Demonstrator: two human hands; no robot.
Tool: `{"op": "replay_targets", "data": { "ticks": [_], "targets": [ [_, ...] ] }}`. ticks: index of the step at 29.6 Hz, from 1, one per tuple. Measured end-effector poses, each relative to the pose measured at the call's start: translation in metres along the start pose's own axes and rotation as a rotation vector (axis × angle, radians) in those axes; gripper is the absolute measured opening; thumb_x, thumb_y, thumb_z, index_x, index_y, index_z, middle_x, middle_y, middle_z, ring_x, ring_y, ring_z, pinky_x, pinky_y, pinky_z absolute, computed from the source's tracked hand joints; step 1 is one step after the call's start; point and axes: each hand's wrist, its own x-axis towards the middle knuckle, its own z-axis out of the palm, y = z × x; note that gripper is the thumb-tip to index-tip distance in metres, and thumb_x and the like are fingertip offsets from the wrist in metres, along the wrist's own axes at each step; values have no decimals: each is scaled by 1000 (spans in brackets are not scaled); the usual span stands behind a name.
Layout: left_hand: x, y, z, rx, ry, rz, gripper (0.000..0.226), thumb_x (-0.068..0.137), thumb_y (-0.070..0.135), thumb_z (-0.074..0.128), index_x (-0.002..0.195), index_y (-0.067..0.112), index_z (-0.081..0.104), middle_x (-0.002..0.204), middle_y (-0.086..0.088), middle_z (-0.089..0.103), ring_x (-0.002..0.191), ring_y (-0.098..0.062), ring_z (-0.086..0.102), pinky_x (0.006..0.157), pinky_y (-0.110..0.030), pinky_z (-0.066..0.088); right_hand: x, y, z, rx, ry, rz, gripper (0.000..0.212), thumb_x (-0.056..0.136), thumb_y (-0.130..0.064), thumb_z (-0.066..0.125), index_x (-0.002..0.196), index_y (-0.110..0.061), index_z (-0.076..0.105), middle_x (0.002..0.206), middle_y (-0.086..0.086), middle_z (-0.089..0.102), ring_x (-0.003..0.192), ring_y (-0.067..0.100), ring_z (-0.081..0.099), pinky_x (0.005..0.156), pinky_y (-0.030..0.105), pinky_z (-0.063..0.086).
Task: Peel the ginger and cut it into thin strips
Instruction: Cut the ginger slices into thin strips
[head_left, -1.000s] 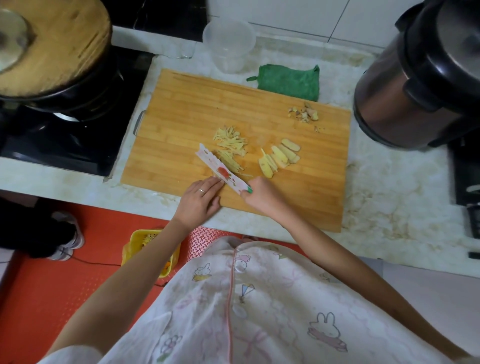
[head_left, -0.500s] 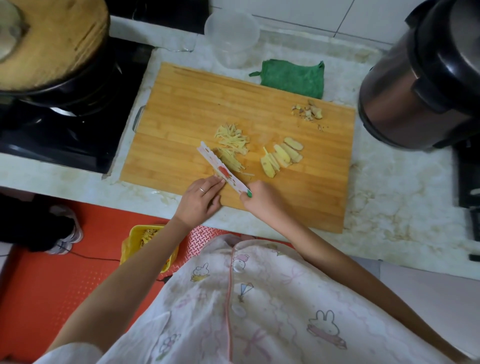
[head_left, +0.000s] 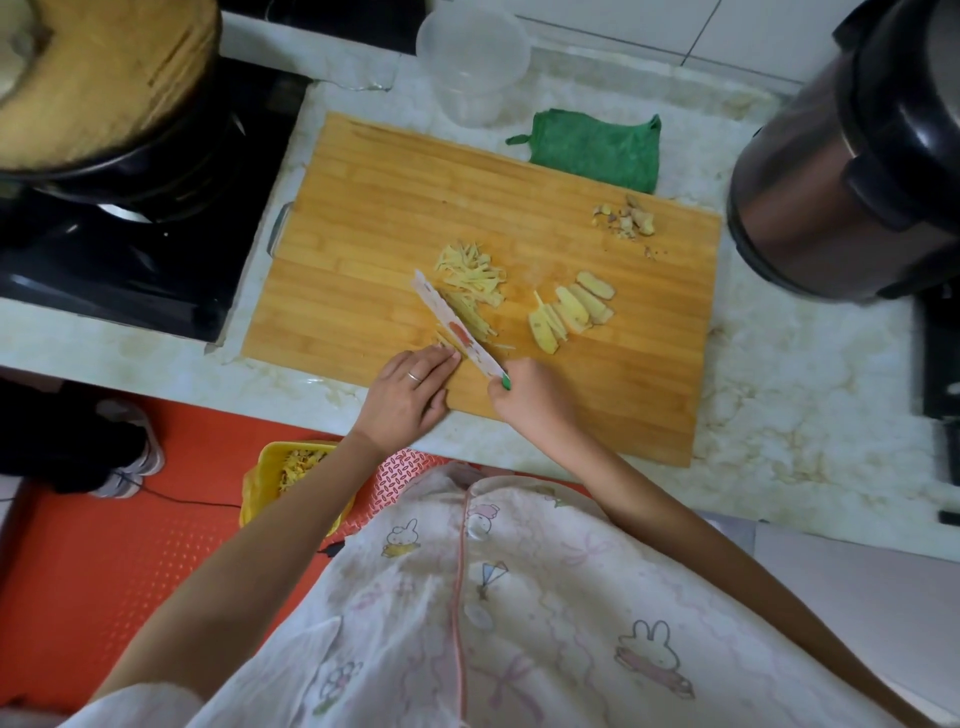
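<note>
A wooden cutting board (head_left: 395, 218) lies on the marble counter. Near its middle is a heap of thin ginger strips (head_left: 470, 275). To the right lie several peeled ginger slices (head_left: 569, 312), fanned out. Ginger peel scraps (head_left: 626, 218) sit near the board's far right corner. My right hand (head_left: 530, 397) grips the green handle of a white patterned knife (head_left: 457, 332), whose blade lies diagonally against the strips. My left hand (head_left: 410, 395) rests flat on the board's near edge, its fingertips touching a few ginger strips beside the blade.
A black stove with a wok under a wooden lid (head_left: 104, 78) stands to the left. A clear plastic container (head_left: 472, 62) and a green cloth (head_left: 597, 148) lie behind the board. A steel cooker (head_left: 852, 156) stands at right. A yellow bin (head_left: 291, 467) sits on the floor.
The knife and both hands stay at the board's near edge. My left fingertips have slid forward to the strips next to the blade.
</note>
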Motion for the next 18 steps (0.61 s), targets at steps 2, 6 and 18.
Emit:
{"op": "replay_targets", "data": {
  "ticks": [2, 6, 18],
  "targets": [
    [1, 0, -1, 9, -4, -7, 39, 98, 23, 41, 127, 2, 57, 123, -15, 62, 116, -27, 55, 98, -41, 43, 0, -1, -2, -5, -22, -23, 24, 91, -15, 48, 69, -8, 46, 53, 2, 37, 57, 26, 41, 42, 31, 18],
    [2, 2, -1, -4, -3, -37, 42, 99, 24, 37, 125, 1, 60, 122, -14, 63, 116, -27, 56, 99, -40, 42, -1, -3, 0, -27, -33, -36, 18, 91, -14, 47, 77, -7, 55, 56, 2, 42, 59, 27, 44, 48, 31, 23],
    [4, 1, -1, -22, 1, -46, 40, 97, 23, 40, 123, 1, 62, 122, -14, 64, 113, -27, 58, 99, -39, 43, -2, -2, -1, -41, -13, -55, 20, 90, -12, 47, 81, -1, 60, 63, 8, 48, 60, 28, 45, 52, 29, 25]
  ]
}}
